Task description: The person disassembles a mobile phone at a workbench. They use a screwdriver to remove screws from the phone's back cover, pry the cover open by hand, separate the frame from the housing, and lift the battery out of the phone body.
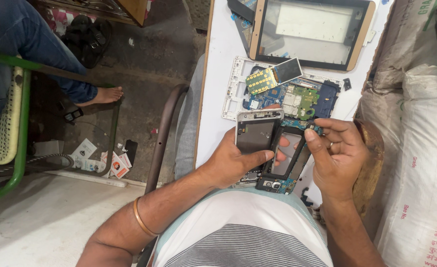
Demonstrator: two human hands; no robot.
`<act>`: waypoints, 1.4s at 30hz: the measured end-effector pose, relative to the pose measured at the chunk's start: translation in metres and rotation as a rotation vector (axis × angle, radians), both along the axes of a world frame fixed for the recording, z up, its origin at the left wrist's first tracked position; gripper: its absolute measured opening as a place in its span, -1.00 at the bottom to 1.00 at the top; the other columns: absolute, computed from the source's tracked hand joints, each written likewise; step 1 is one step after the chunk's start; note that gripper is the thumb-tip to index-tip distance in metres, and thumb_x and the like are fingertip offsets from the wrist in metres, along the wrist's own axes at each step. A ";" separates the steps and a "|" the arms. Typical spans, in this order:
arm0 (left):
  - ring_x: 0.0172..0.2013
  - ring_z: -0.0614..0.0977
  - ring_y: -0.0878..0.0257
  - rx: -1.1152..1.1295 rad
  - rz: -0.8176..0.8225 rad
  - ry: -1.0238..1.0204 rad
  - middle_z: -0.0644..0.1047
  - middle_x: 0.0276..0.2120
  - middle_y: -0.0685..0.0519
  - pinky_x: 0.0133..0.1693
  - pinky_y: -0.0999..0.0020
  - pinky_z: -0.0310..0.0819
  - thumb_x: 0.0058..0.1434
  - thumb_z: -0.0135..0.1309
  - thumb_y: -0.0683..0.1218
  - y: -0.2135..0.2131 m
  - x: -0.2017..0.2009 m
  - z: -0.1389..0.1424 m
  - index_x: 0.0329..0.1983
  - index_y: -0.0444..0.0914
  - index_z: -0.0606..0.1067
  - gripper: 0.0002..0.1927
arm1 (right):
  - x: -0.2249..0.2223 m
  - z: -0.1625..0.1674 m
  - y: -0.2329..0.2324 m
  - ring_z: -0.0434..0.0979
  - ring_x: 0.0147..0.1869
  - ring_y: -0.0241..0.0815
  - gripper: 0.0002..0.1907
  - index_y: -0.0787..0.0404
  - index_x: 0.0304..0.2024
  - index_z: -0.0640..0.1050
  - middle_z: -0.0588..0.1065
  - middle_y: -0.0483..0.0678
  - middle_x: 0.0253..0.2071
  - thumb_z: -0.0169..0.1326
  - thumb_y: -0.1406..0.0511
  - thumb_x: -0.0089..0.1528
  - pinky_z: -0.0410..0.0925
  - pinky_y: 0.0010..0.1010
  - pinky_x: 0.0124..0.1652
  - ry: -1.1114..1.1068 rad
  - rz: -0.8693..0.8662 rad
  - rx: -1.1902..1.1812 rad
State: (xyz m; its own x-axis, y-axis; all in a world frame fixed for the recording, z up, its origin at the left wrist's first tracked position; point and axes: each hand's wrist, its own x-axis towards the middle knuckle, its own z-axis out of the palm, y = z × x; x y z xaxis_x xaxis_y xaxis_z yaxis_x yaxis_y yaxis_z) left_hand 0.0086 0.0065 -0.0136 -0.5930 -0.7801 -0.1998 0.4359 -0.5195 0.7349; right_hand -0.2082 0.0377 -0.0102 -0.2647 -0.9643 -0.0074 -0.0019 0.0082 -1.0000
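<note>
- Phone (256,136) sits upright in your left hand (238,160), thumb clamped across its front, long axis pointing away from you.
- Frame (290,158) lies just right of it, touching, pinched by your right hand (338,153), fingers curled on the frame's right edge.

Lighting's pretty even and soft, looks like daylight, no harsh shadows anywhere. The white table (218,74) is the brightest patch and comes close to blowing out toward 12 o'clock. The glass panel (311,30) up there picks up a pale, milky reflection across its middle. The floor (144,74) at 10 o'clock sits noticeably dimmer, under-chair area nearly murky. Focus holds well in the centre; the small circuit board (297,99) reads crisp. Wide-angle stretch bends the edges, especially the sacks (421,148) at 3 o'clock.
</note>
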 end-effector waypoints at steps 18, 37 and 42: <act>0.32 0.37 0.27 0.218 0.284 -0.190 0.40 0.30 0.03 0.35 0.28 0.19 0.47 -0.19 0.19 -0.039 0.007 0.002 0.46 -0.24 0.22 -0.38 | -0.013 0.014 -0.012 0.63 -0.21 -0.29 -0.73 0.39 0.03 0.42 0.58 0.09 -0.17 0.19 0.57 0.34 0.57 -0.51 -0.13 -0.216 0.088 -0.065; 0.56 0.14 -0.12 -0.769 0.392 -0.736 0.11 0.53 -0.28 0.52 -0.01 0.06 0.55 -0.13 -0.08 -0.031 0.014 0.019 0.52 -0.25 0.19 -0.49 | -0.001 0.012 0.004 0.62 -0.09 -0.37 -0.62 0.36 0.05 0.42 0.58 0.03 -0.13 0.30 0.53 0.27 0.47 -0.68 -0.08 0.151 0.080 -0.108; 0.33 0.48 0.06 -0.761 0.476 -0.765 0.48 0.25 -0.11 0.36 0.16 0.36 0.52 -0.01 -0.05 -0.020 0.022 0.021 0.34 -0.26 0.43 -0.62 | -0.002 0.006 0.005 0.62 -0.09 -0.36 -0.61 0.37 0.07 0.42 0.58 0.05 -0.15 0.28 0.55 0.27 0.48 -0.65 -0.08 0.163 0.117 -0.126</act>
